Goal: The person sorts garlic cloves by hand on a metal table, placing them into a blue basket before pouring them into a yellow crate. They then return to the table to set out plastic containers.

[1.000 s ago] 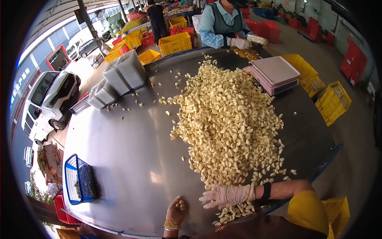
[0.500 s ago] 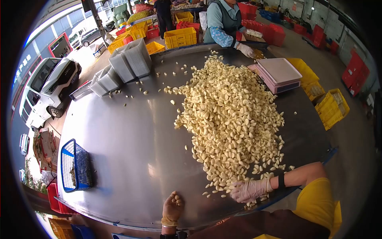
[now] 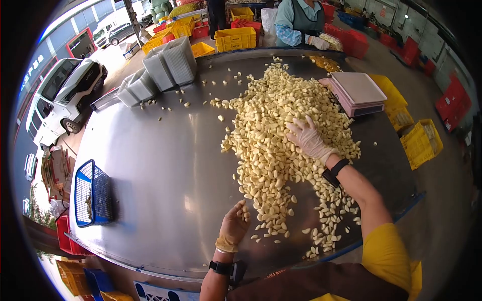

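Note:
A big pile of peeled garlic cloves (image 3: 271,135) lies on the metal table (image 3: 155,165). My right hand (image 3: 309,139), in a thin whitish glove, rests on the upper part of the pile with its fingers spread. Below it, a bare strip of metal parts the cloves into two tongues towards the near edge. My left hand (image 3: 234,226), gloved with a tan cuff at the wrist, is left of the pile's near end. Its fingers are curled around several garlic cloves (image 3: 244,213), which show at the fingertips.
A blue basket (image 3: 93,193) stands at the table's left. Stacked clear plastic trays (image 3: 170,62) are at the far left edge. A pink scale (image 3: 355,93) sits at the far right, beside yellow crates (image 3: 422,144). Across the table, a person's gloved hand (image 3: 319,42) holds a filled tray.
My right hand has moved from the pile's near edge up onto its middle, and its fingers have spread. My left hand has shifted up and right, still holding cloves. The other person's hand has lifted away.

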{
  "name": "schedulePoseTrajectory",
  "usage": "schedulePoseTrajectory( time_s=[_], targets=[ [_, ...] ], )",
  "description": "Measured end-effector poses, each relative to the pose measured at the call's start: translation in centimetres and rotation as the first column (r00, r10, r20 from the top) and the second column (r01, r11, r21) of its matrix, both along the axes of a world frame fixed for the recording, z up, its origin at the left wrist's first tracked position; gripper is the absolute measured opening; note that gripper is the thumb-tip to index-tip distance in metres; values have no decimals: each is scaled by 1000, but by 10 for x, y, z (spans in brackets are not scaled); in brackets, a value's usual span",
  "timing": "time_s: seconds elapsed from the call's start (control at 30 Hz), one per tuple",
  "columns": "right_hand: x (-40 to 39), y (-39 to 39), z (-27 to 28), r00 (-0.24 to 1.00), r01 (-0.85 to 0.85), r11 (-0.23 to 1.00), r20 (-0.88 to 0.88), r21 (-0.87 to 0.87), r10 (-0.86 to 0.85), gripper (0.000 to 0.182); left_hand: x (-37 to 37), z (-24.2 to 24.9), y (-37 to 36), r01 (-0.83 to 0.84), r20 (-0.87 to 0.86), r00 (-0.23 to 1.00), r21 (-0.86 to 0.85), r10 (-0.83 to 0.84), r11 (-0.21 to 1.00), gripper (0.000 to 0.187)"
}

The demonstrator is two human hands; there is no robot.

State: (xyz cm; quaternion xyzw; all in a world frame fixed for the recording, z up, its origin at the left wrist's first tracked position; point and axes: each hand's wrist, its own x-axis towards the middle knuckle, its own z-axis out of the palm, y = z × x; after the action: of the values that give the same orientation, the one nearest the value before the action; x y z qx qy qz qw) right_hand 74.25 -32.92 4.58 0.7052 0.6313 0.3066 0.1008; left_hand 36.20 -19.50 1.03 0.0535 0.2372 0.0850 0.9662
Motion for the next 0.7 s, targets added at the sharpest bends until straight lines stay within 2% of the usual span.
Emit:
schedulePoseTrajectory(
  time_s=[0.03, 0.07, 0.1, 0.13, 0.17, 0.2, 0.23, 0.27, 0.3, 0.37, 0.4, 0.43, 0.47, 0.5, 0.53, 0.57, 0.6, 0.63, 0.7],
  targets=[
    [0, 8, 10, 987, 153, 982, 28, 112, -157, 47, 3, -3, 6, -1, 69, 998, -17, 2, 1000, 20],
    [-10, 11, 13, 988, 146, 983, 34, 114, -151, 47, 3, -5, 10, -7, 76, 997, -16, 8, 1000, 20],
    [-42, 11, 23, 981, 49, 996, -189, 77, -34, 53, 2, -8, 13, -47, 28, 998, -17, 47, 999, 18],
    [-77, 8, 24, 911, -51, 997, -406, 55, 69, 61, 2, -11, 15, -83, -20, 996, -21, 83, 996, 16],
    [-116, 2, 13, 841, -216, 976, -512, -25, 173, 60, 2, -10, 18, -86, -13, 996, -38, 86, 996, 16],
    [-159, -10, 13, 823, -386, 910, -504, -154, 263, 62, -2, -7, 23, -125, -55, 991, -10, 124, 992, 15],
    [-197, -19, 2, 649, -572, 789, -711, -222, 271, 63, -5, -4, 28, -160, -97, 982, 24, 161, 987, 15],
    [-226, -28, -13, 560, -723, 660, -733, -205, 386, 58, -5, -2, 32, -158, -95, 983, 17, 159, 987, 15],
    [-237, -32, -31, 561, -722, 660, -734, -208, 382, 58, -5, -1, 35, -184, -102, 977, 48, 188, 982, 14],
    [-246, -32, -70, 506, -746, 660, -719, -89, 476, 52, -9, -8, 36, -204, -119, 970, 79, 212, 976, 14],
    [-236, -19, -69, 613, -661, 734, -676, -155, 409, 47, -11, -11, 36, -205, -131, 968, 85, 215, 975, 14],
    [-216, -1, -62, 867, -433, 847, 117, -307, 485, 46, -11, -13, 33, -185, -119, 975, 51, 190, 981, 14],
    [-199, 11, -48, 845, -415, 882, -454, -222, 283, 45, -10, -15, 32, -165, -102, 981, 18, 166, 986, 15],
    [-173, 21, -48, 916, -377, 898, -234, -227, 325, 45, -10, -21, 31, -148, -49, 988, 17, 149, 989, 16],
    [-152, 26, -48, 931, -345, 922, -192, -176, 312, 42, -9, -20, 29, -157, -43, 987, 24, 158, 987, 16],
    [-128, 35, -50, 953, -298, 935, -6, -194, 302, 37, -7, -20, 27, -149, -48, 987, 48, 152, 988, 16],
    [-104, 41, -55, 953, -287, 947, 52, -143, 297, 30, -7, -20, 27, -143, -55, 988, 69, 147, 987, 17],
    [-82, 46, -52, 959, -279, 949, 8, -150, 283, 26, -9, -20, 27, -138, -36, 989, 82, 142, 987, 19],
    [-49, 61, -46, 976, -201, 967, 55, -154, 212, 25, -10, -17, 27, -154, -29, 987, 82, 157, 985, 20]
  ],
)
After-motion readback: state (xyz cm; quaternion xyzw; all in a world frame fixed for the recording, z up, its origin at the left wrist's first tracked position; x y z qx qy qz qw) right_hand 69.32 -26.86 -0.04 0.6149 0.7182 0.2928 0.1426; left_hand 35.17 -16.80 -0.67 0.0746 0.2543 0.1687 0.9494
